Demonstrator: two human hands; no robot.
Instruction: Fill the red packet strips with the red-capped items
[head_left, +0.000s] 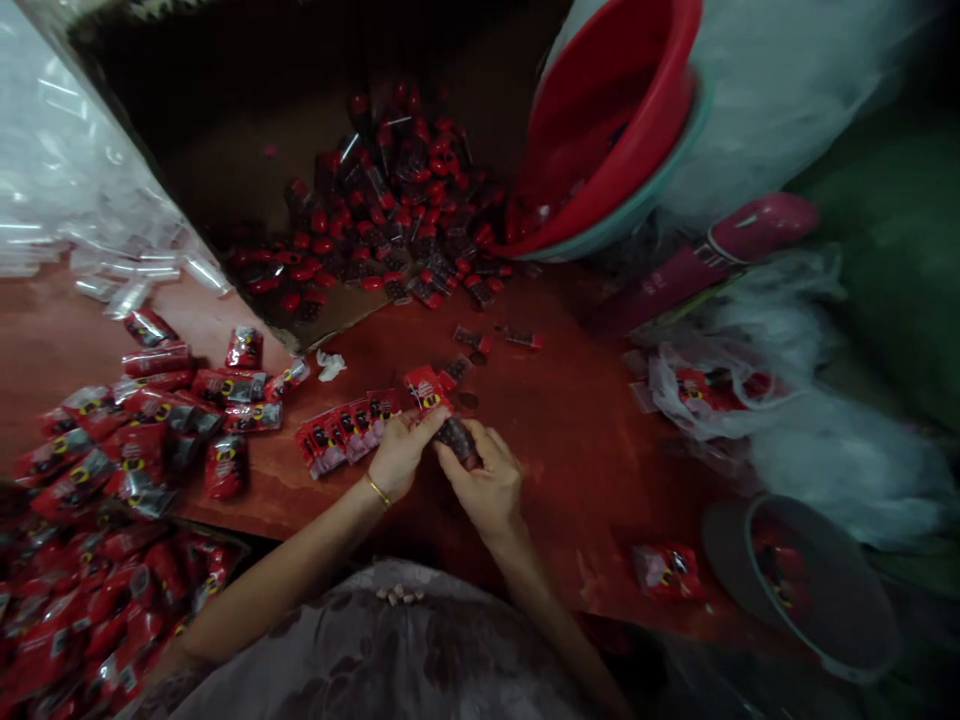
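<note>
Both hands meet over the table just left of the view's middle. A small dark-filled bottle (456, 442) lies between them, and the fingers of my right hand (491, 485) are wrapped round its lower end. My left hand (401, 455), with a gold bracelet at the wrist, is closed against the bottle's upper left side. Just past its fingertips is a red printed wrapper (424, 387); whether the left fingers grip it or the bottle is hard to make out. A row of red printed wrappers (349, 432) lies flat beside my left hand.
A cardboard box (337, 318) on its side holds many red-capped bottles (427, 190). Red-wrapped bottles (150, 420) heap at left, near clear tubes (139, 270). On the right are a tilted red basin (607, 130), a maroon flask (690, 265) and a grey tub (825, 650).
</note>
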